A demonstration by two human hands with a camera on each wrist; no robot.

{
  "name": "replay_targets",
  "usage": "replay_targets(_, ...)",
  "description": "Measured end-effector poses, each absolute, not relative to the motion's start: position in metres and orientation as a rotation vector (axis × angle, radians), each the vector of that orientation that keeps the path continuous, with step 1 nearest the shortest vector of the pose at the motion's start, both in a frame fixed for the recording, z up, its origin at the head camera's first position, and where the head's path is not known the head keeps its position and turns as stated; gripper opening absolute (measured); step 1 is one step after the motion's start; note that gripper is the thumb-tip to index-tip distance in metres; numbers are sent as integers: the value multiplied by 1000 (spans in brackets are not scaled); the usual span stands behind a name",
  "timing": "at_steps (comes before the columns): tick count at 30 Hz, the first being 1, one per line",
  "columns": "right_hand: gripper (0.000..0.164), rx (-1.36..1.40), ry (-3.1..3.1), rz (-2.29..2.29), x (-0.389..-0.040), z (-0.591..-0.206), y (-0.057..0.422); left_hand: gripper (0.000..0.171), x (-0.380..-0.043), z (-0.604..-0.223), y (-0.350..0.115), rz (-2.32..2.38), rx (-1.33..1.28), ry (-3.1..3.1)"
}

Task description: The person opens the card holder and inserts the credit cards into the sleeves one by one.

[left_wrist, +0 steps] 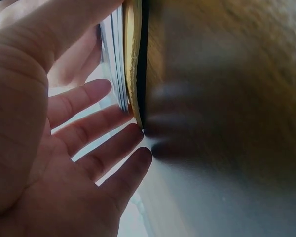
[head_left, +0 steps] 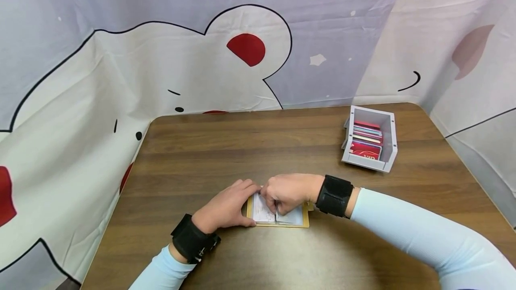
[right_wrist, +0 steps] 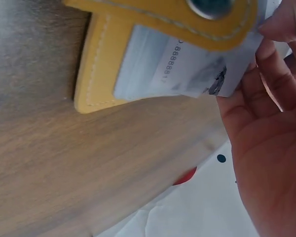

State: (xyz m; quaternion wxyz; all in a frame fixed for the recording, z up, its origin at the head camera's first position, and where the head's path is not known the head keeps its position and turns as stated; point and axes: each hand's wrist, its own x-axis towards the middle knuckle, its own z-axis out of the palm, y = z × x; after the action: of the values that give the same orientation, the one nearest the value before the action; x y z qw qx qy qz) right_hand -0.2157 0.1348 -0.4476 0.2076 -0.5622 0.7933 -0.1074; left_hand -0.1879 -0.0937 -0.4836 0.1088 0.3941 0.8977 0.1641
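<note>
Left hand [head_left: 226, 207], fingers straight, touches a yellow card holder [head_left: 306, 217].
Lower centre of frame: right hand [head_left: 287, 192] pinches a printed card [right_wrist: 190, 71].

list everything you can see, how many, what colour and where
table: 1, brown, centre
box: 1, grey, far right of table
cards in box: several, red, white, blue, upright inside box
card holder: 1, yellow, on table near the hands
cards in holder: count unclear, whitish
snap button: 1, silver, on holder's flap
cloth: count unclear, printed white, purple, red, behind table
wristbands: 2, black, both wrists
sleeves: 2, light blue, both arms
left hand: 1, bare, holder's left edge
right hand: 1, bare, over holder
</note>
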Motion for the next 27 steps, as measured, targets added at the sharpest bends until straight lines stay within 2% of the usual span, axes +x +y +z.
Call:
replay_targets(18,19,-1559,2343,-350,-212,-451,156,79,-190,-486,-92,544,1163,2622)
replay_targets(23,13,-1490,2430,-533,-214,-449,178,78,-189,-484,-94,549,1166,2637)
replay_targets(27,12,-1366,2719,-484,-218,-440,210,78,-186,-483,-94,536,1154,2642)
